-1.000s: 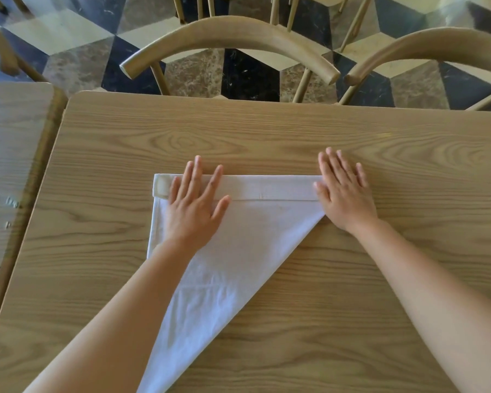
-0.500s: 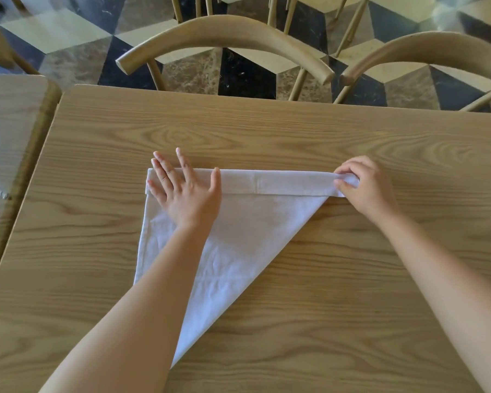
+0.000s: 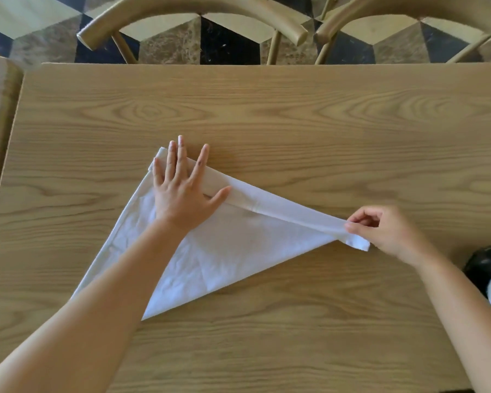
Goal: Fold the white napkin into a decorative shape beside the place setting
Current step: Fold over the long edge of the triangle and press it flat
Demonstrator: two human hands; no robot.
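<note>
Left hand (image 3: 182, 199) lies spread flat on the white triangular cloth napkin (image 3: 238, 242); right hand (image 3: 386, 231) grip pinches its rolled corner above the wooden tabletop (image 3: 295, 123).

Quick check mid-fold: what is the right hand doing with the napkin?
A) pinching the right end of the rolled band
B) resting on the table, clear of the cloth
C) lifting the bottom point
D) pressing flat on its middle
A: the right hand pinches the right tip of the white napkin at the band's end, while the left hand lies flat near the other end.
</note>
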